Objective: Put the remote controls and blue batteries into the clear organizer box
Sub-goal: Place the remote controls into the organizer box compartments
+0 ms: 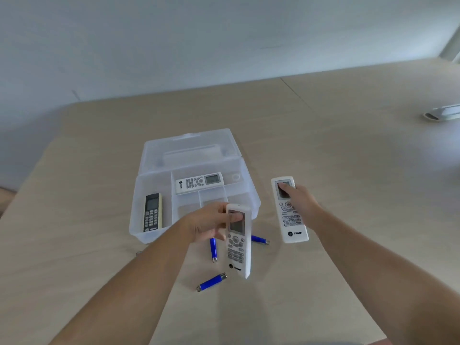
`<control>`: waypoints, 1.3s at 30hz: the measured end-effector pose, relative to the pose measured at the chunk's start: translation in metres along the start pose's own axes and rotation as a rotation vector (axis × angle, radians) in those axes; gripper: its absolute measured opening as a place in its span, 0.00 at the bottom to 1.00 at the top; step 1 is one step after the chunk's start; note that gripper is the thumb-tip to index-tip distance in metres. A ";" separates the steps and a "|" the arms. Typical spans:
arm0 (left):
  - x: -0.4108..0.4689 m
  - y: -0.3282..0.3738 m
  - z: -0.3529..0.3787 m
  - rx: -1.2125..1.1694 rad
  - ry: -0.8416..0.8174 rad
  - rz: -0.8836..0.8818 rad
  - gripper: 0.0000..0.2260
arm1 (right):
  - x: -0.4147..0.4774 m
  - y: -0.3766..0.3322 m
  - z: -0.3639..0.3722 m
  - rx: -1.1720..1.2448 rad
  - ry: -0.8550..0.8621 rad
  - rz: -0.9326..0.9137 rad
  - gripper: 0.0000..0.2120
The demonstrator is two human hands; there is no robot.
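Observation:
The clear organizer box [139, 195] lies open on the table, lid tipped back. A black remote [152, 212] rests in its left compartment and a white remote [199, 182] in the back one. My left hand [207, 224] grips a white remote [238, 242] by its top end, lifted just in front of the box. My right hand [298, 199] closes over a second white remote [290, 212] to the right of the box; whether it is lifted is unclear. Three blue batteries lie on the table: one [213, 249] under my left hand, one [259, 239] behind the held remote, one [211, 282] nearer me.
The tan table [348, 158] runs back to a pale wall. A small white object [443, 113] lies at the far right edge. A small dark thing [138, 252] peeks out beside my left forearm, near the box's front corner.

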State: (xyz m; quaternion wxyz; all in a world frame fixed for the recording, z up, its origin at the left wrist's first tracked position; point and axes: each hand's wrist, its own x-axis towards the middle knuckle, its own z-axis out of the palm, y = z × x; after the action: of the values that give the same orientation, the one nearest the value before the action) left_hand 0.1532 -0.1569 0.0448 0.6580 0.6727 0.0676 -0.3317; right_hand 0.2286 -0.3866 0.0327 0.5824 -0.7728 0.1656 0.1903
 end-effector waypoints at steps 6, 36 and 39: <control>-0.020 0.036 -0.027 -0.144 0.310 -0.146 0.12 | 0.002 -0.058 0.036 0.075 -0.075 -0.116 0.10; 0.046 0.085 -0.171 0.995 0.553 0.129 0.28 | 0.097 -0.072 0.190 -0.343 0.060 -0.033 0.10; 0.052 0.084 -0.163 1.021 0.547 0.141 0.32 | 0.097 -0.073 0.182 -0.574 -0.030 -0.113 0.08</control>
State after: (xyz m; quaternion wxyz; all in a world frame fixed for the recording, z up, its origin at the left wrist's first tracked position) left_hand 0.2961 -0.0334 0.0732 0.2297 0.9687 0.0218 -0.0918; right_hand 0.3300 -0.1954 0.0010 0.3520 -0.9111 0.0530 0.2080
